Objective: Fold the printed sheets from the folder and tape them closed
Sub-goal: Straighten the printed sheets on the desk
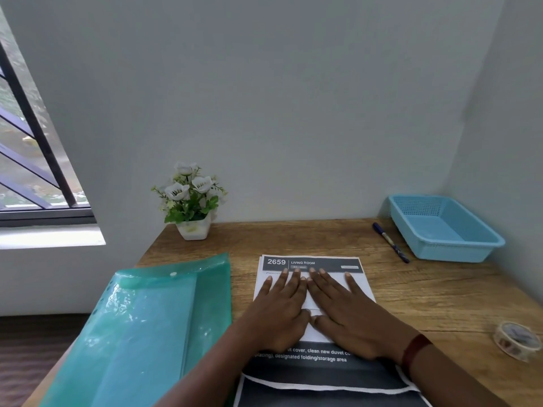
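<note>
our left hand (pixel 282 312) and right hand (pixel 349 315) press, fingers (pixel 293 289) straight, on the printed sheet (pixel 323 263), which we judge light, floppy, best pinched at an edge.

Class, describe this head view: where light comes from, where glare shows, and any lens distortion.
Head view: daylight enters from the barred window at left; white glare patches on the translucent green plastic folder; wide-angle lens slants the window bars; the white printed sheet's heading reads sharp.
</note>
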The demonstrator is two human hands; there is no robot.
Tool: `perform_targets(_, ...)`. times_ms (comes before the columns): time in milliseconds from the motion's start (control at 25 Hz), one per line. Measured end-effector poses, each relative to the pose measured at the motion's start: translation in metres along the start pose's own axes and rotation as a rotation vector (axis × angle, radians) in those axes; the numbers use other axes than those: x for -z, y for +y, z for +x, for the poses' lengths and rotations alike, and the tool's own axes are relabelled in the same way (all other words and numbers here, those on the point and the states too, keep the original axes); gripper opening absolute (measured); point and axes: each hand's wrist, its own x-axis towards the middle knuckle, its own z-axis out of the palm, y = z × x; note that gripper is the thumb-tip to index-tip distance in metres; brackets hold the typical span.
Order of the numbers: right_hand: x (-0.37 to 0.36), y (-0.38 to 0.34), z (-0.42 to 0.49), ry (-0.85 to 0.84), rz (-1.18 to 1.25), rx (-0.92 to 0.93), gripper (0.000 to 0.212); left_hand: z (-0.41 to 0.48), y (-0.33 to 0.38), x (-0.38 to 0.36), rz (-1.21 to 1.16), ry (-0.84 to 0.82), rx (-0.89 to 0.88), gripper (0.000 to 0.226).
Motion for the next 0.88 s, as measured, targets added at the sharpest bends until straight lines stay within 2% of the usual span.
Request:
perform_targets(400, -0.001, 0.008, 0.003, 0.039, 0.047, -0.056, 0.064, 0.003, 0.006, -0.008, -0.016, 0.095, 0.131, 0.066)
perform_targets(600, -0.001, 0.018, -0.002, 0.027, 0.071, -0.149, 0.067, 0.002, -0.001, -0.005, -0.059, 0.069, 0.221, 0.074)
perform_targets(680, 0.002, 0.027, -0.007, 0.021, 0.078, -0.170, 0.069, 0.003, -0.002, -0.003, -0.060, 0.059, 0.210, 0.072)
perform_targets(800, 0.003, 0.042, -0.012, 0.056, 0.110, -0.141, 0.086, 0.000, -0.012, 0.005, -0.051, 0.020, 0.146, 0.069)
perform_targets(880, 0.004, 0.049, -0.011, 0.103, 0.148, -0.115, 0.076, -0.004, -0.020, 0.016, -0.085, 0.031, 0.097, 0.069)
